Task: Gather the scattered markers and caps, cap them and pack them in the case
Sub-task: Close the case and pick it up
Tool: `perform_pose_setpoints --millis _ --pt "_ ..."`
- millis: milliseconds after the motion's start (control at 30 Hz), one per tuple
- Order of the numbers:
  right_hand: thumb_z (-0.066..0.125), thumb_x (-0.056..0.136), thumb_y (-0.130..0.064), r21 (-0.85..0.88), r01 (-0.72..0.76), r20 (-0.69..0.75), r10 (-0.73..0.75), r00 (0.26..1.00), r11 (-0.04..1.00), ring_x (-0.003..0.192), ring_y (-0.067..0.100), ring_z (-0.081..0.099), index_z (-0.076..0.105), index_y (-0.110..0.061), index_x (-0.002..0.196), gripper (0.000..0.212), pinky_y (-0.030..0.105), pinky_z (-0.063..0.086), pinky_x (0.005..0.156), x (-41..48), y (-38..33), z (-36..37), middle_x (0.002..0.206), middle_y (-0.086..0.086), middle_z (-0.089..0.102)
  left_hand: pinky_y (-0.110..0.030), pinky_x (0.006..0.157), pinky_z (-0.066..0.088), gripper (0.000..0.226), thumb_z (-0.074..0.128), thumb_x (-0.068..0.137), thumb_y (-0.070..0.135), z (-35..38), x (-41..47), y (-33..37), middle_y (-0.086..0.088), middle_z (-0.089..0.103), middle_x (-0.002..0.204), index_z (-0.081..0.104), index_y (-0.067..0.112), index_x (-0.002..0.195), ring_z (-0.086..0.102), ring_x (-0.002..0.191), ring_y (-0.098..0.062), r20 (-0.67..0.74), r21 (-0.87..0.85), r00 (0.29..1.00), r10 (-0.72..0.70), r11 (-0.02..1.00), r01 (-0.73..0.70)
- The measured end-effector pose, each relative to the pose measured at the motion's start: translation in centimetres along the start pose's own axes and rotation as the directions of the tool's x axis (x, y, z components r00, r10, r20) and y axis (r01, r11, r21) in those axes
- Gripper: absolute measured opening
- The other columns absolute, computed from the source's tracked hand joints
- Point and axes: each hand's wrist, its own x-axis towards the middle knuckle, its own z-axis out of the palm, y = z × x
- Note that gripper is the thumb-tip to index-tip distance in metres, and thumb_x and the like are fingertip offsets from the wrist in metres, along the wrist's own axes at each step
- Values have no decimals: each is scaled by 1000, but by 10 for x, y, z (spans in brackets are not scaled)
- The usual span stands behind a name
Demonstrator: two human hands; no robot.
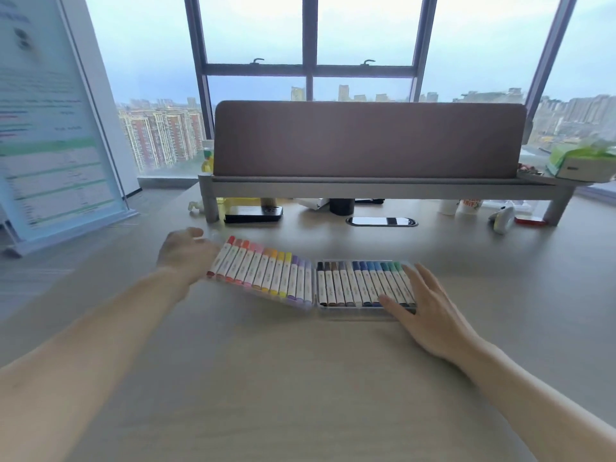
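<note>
- The wooden desk (300,378) fills the near foreground, and two bare forearms reach across it from the lower corners toward the marker case (350,308).
- The marker case is clear plastic and lies open in two halves on the desk, joined at the middle.
- The left half of the case is tilted, its outer left edge raised off the desk. It holds a row of capped warm-coloured markers (266,271) running from red through orange, pink and yellow to purple.
- The right half of the case lies flat and holds a row of capped dark and cool-coloured markers (353,285), from browns through blues to greens.
- The left hand (186,255) is at the raised left edge of the case, touching it. It is blurred and its fingers are partly hidden, so I cannot tell whether it grasps the edge.
- The right hand (430,315) rests flat on the right end of the case, its fingers straight and spread over the green markers, grasping nothing.
- Beyond the case stands a grey riser shelf (366,190) carrying a brown felt panel (366,138).
- Under the shelf, behind the case, are a black cup (341,205) and a flat black box (253,214).
- Far left of the case stands a printed sign (50,128), too blurred to read.
</note>
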Motion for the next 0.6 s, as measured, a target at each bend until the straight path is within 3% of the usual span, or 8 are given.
perform_pose_setpoints --millis 133,233,267,333,400,433,500,600 --pt "41 95 -65 257 -58 -204 113 972 965 141 24 43 37 -15 155 79 32 34 108 -4 -1 -4 160 9 37 -44 95 56 29 56 102 26 10 -12 59 -10 72 119 69 14 125 66 109 -33 -120 79 932 342 939 -335" --pt "41 101 -51 402 -76 -255 191 948 912 123 14 49 45 -12 150 63 24 32 97 -6 1 -7 151 11 47 -32 101 46 36 49 106 25 39 -43 104 -9 68 132 61 11 138 61 124 -28 -117 128 801 588 808 -575" --pt "37 95 -53 447 -76 -260 210 943 891 123 13 49 48 -13 148 67 24 32 97 -7 2 -8 148 11 50 -32 96 47 36 47 108 22 52 -55 116 -9 70 129 60 10 139 63 120 -26 -95 150 741 665 745 -650" --pt "32 84 -59 568 -72 -262 262 929 820 121 16 58 52 -22 140 70 35 41 107 -5 9 -5 141 7 56 -34 70 46 27 44 107 14 81 -78 130 -8 76 99 65 11 124 67 86 -22 -7 197 633 774 622 -758" --pt "34 90 -57 702 -56 -242 311 919 710 108 17 69 52 -28 134 56 52 55 97 -2 15 -3 139 5 55 -33 54 36 19 45 99 0 111 -91 128 -2 61 69 59 13 97 57 63 -24 124 259 574 809 532 -806" --pt "36 98 -50 755 -47 -234 335 913 654 103 19 71 53 -26 133 46 53 59 87 0 15 -3 139 6 54 -32 51 34 20 46 94 -5 124 -96 125 0 54 66 54 14 93 57 61 -26 186 286 556 810 496 -820" --pt "34 110 -31 827 -39 -213 377 901 561 101 25 72 54 -21 131 31 44 60 71 3 16 -3 141 9 53 -36 55 42 26 49 89 -7 147 -109 117 -4 59 82 56 13 105 64 77 -31 288 325 516 806 425 -845" --pt "32 111 -26 856 -43 -192 394 899 515 104 26 70 56 -21 127 29 37 57 68 6 16 -2 139 8 54 -42 92 52 44 56 88 -2 176 -129 100 -16 61 136 55 7 131 54 130 -32 431 341 492 756 369 -865"
